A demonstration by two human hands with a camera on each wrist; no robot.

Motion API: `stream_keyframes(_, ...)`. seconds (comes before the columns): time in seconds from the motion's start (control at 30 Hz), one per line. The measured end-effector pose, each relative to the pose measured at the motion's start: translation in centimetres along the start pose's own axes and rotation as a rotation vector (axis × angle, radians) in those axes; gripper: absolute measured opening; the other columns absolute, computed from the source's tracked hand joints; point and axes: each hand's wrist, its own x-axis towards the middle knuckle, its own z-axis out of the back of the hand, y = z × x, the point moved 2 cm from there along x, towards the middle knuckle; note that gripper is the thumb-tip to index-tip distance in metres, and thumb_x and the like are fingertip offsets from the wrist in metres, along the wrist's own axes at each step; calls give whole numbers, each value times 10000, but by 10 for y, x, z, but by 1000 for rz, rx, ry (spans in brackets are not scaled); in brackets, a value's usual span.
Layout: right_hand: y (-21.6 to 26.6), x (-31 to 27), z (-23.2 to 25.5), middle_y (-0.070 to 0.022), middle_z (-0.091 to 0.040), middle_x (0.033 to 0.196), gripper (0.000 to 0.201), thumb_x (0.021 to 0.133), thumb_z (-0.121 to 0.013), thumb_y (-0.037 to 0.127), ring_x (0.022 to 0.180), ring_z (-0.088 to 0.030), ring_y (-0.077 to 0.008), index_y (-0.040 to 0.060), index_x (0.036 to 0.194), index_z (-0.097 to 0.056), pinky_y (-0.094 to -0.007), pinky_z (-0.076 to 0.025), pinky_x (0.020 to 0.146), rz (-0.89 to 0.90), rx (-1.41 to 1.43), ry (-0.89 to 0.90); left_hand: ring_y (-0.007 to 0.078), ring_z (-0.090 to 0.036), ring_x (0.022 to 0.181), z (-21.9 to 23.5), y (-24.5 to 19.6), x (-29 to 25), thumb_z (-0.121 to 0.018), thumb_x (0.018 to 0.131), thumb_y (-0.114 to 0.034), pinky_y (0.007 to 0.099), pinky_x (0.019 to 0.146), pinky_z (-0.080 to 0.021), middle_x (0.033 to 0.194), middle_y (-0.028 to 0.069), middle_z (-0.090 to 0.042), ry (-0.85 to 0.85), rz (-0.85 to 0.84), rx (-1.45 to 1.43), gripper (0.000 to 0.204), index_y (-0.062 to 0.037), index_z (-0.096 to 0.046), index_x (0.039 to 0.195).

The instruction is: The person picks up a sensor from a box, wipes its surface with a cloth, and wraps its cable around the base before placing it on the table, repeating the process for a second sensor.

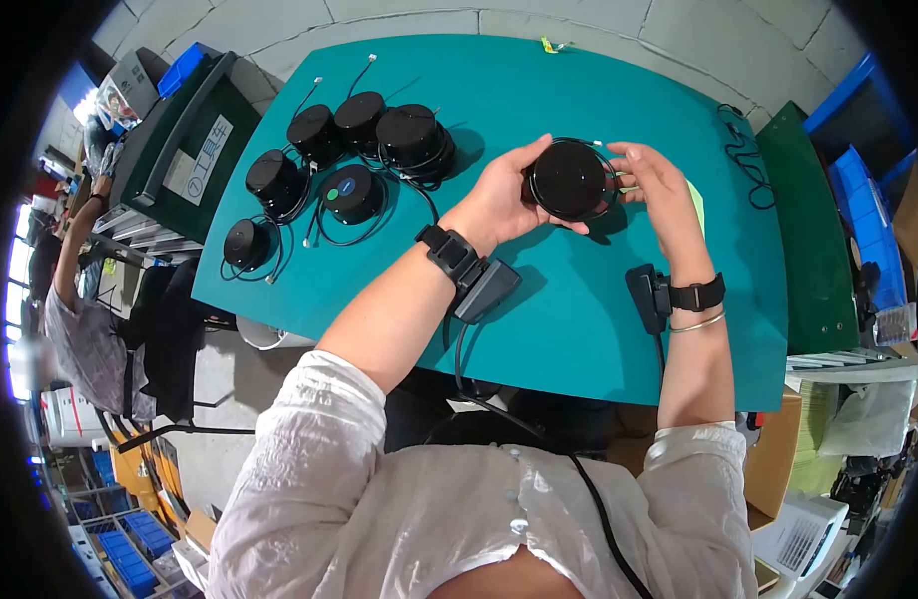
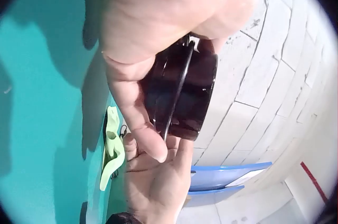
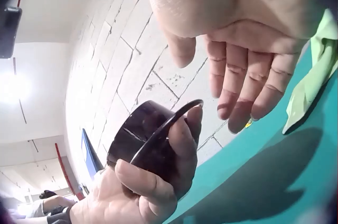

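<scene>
My left hand (image 1: 504,195) holds a round black device (image 1: 569,180) above the table, with a black cable looped around its side. In the left wrist view, the left hand's (image 2: 158,23) fingers curl around the device (image 2: 182,92). The right hand (image 1: 664,200) is beside its right edge, fingers extended and slightly bent; in the right wrist view, the right hand (image 3: 243,39) appears apart from the device (image 3: 145,134), holding nothing. Several similar black devices with cables stand at the table's left, one (image 1: 351,195) with a green-and-blue mark on top.
A light green cloth (image 1: 696,208) lies on the green table (image 1: 579,319) behind the right hand. A thin black cable (image 1: 746,160) lies near the right edge. Green cabinets flank the table, with blue bins (image 1: 863,220) at right. Another person (image 1: 90,339) is at far left.
</scene>
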Motion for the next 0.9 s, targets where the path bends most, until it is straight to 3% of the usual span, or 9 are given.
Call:
stream_keyframes(0.17,-4,0,-3,-46,-667,871,317,951,-535,287,741,-583,-94,28,1100,-638,-239,-455,617,-19,-22,35,375,-633,976,-2,5,0,-352,997,-380,549,693,-577,1159,209,-579,-26,31,64,464,0,-492,1224)
stream_keyframes(0.3,-10,2,-3,-32,-664,822,240,907,-599,163,686,-578,-81,24,1099,-638,-223,-445,585,7,-85,41,354,-611,1046,2,7,1,-309,1000,-413,538,711,-570,1233,169,-560,-8,56,120,507,-31,-481,1286)
stream_keyframes(0.5,-6,0,-4,-32,-659,808,219,885,-616,99,691,-588,-72,30,1091,-642,-222,-446,574,23,-96,11,406,-598,1054,-5,5,-2,-282,1003,-433,536,716,-573,1245,181,-546,-52,50,133,523,-70,-412,1356)
stream_keyframes(0.57,-4,0,-4,-32,-658,806,216,881,-616,90,685,-586,-70,31,1087,-644,-221,-446,575,13,-74,8,445,-586,1057,-2,6,1,-267,1003,-438,529,719,-578,1260,198,-534,25,38,115,533,-77,-387,1377)
stream_keyframes(0.67,-6,2,-2,-30,-656,800,212,875,-622,80,668,-574,-69,26,1078,-645,-216,-447,584,23,-34,17,439,-600,1025,-3,7,2,-258,1009,-415,579,737,-560,1232,202,-540,30,51,60,512,-56,-427,1333)
stream_keyframes(0.8,-12,3,-1,-23,-647,779,213,876,-629,99,664,-566,-70,21,1074,-643,-214,-453,604,44,-55,30,439,-598,1029,-2,8,1,-256,1010,-416,579,757,-557,1234,203,-541,10,78,15,512,-61,-424,1338)
stream_keyframes(0.9,-13,5,0,-23,-646,771,220,867,-640,117,674,-575,-94,27,1067,-644,-235,-464,622,80,-88,-30,459,-575,1065,0,9,4,-262,1002,-443,521,741,-577,1285,231,-509,41,66,25,543,-74,-383,1381)
